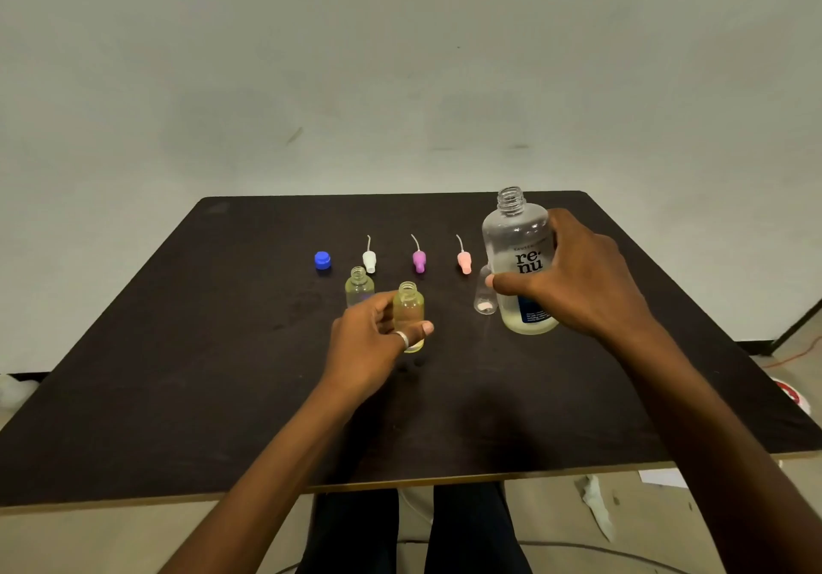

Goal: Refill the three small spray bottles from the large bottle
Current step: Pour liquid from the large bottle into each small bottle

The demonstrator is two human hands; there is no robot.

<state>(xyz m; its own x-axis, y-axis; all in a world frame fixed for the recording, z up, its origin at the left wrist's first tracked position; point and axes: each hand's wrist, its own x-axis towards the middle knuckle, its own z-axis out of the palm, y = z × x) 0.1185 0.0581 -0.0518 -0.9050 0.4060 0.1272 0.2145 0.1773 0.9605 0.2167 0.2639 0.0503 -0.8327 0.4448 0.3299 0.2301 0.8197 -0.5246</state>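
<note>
Mid-frame, left hand [371, 342] grips a small bottle [408, 306]; right hand [574, 279] clasps the large bottle [516, 253], centre right

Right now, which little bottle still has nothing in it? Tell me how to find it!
Find the large bottle held by the right hand on the dark table. The empty small bottle stands tucked against its left side, by the thumb. It is clear, while the other two small bottles look yellowish with liquid.
</note>
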